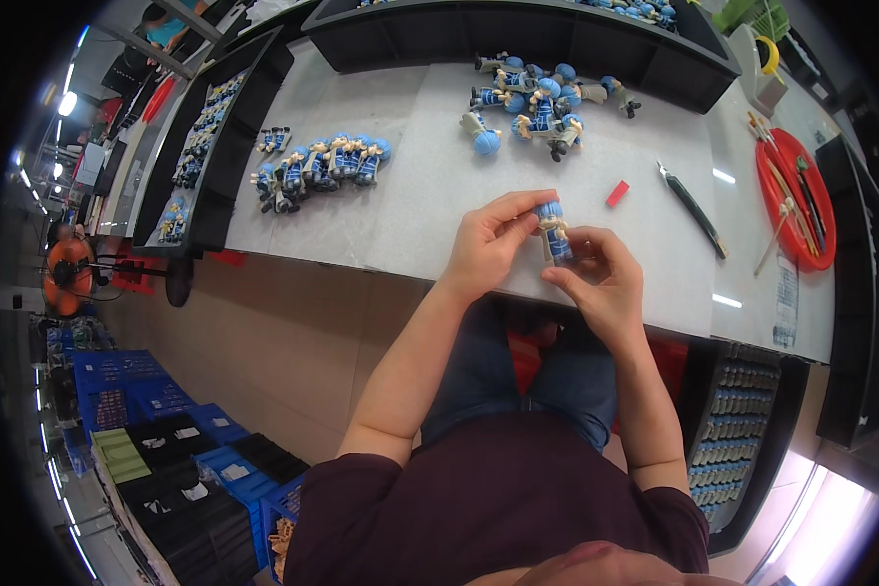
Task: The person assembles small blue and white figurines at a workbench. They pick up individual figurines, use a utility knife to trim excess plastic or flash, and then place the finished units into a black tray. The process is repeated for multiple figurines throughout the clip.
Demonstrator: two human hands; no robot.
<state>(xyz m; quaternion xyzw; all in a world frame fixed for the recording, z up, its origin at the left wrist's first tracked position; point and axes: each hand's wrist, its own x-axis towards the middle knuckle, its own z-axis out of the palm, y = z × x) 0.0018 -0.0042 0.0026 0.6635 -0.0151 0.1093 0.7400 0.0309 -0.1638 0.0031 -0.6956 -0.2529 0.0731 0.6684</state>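
Near the front edge of the table, both my hands hold one small toy figurine with blue hair and a blue outfit. My left hand pinches it at the head, thumb and fingertips together. Around its lower body curl the fingers of my right hand. Beyond my hands lies a loose pile of similar figurines. To the left, a second group of figurines lies close together in a row. A small red block and a craft knife rest to the right of my hands.
Black trays of figurines stand along the back and left of the table. On the right, a red dish holds brushes and tools, near a tape dispenser. Below right, another black tray carries rows of parts.
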